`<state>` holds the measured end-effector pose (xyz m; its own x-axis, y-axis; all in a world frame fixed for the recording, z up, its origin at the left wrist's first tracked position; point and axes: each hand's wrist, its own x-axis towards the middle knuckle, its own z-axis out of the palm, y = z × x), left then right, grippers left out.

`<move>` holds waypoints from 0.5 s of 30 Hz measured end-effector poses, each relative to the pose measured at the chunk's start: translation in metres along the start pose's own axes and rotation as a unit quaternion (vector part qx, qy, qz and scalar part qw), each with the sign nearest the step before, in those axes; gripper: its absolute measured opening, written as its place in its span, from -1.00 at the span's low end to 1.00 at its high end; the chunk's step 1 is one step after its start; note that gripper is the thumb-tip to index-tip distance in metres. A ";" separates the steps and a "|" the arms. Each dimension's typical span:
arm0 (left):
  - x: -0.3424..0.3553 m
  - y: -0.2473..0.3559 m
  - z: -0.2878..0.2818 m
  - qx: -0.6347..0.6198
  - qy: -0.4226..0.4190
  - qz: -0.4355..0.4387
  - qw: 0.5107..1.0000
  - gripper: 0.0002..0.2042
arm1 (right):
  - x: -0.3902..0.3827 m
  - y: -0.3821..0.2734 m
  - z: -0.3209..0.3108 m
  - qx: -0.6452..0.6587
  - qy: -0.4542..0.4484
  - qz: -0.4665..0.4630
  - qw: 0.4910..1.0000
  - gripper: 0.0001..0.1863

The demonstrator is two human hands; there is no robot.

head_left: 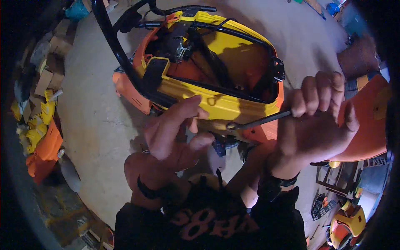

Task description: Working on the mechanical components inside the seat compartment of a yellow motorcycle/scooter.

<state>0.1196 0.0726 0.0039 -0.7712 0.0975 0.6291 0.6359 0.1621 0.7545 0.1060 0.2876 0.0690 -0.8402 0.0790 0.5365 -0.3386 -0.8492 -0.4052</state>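
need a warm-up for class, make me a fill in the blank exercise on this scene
The right hand grips a wrench whose free end is shaped like a ____.
Besides orange, the shell has one other bright colour: ____.
The bent tube at the shell's left is coloured ____.

Missing words: ring; yellow; black

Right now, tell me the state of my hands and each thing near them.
Left hand: fingers bent, thumb apart, nothing visibly held.
Right hand: closed around the wrench.
Wrench: held off the floor, ring end pointing left.
Yellow-and-orange shell: open toward the camera, insides exposed.
Black tube: bent, crossing the shell's left end.
Orange panel: partly hidden by the right hand.
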 end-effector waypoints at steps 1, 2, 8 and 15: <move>0.002 -0.001 0.004 -0.018 -0.020 0.004 1.000 -0.73 | -0.002 0.005 -0.001 0.003 -0.010 0.007 1.000 -0.54; 0.003 0.003 0.002 -0.025 -0.038 0.005 0.999 -0.74 | -0.002 0.014 0.002 0.022 -0.009 0.004 1.000 -0.53; 0.010 0.013 -0.001 0.010 -0.049 0.014 0.999 -0.81 | -0.005 0.030 0.017 -0.011 0.020 -0.013 1.000 -0.52; 0.017 -0.007 -0.022 -0.053 0.198 -0.092 0.974 -0.88 | 0.000 0.051 0.017 -0.581 -0.125 0.012 0.804 -0.83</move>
<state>0.1029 0.0516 0.0133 -0.8148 -0.3130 0.4880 0.5033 0.0359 0.8633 0.0962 0.2358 0.0605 -0.7902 -0.1613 0.5912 -0.6127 0.2227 -0.7583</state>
